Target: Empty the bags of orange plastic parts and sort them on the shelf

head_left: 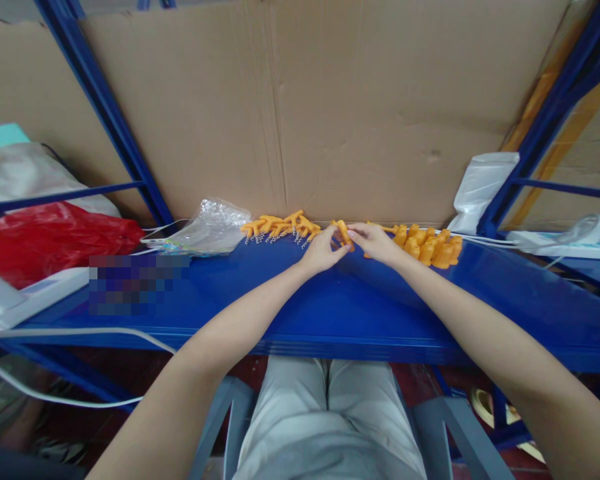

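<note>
In the head view, both my hands meet above the back of the blue table (330, 307). My left hand (325, 251) pinches a small orange plastic piece (343, 232) between thumb and fingers. The fingertips of my right hand (371, 240) close on the same piece from its right side; its exact shape is partly hidden. Just left of my hands lies a pile of orange branch-shaped pieces with small metal chains (280, 227). Close to my right hand stand several stubby orange pieces (430, 247) in a cluster, with more orange parts partly covered by that hand.
A clear plastic bag (213, 227) lies left of the chained pieces. Farther left are a red plastic bag (60, 237) and white boxes. A cardboard sheet (355, 107) walls the back. A white pouch (480, 190) leans by the right blue post, near cables and a power strip.
</note>
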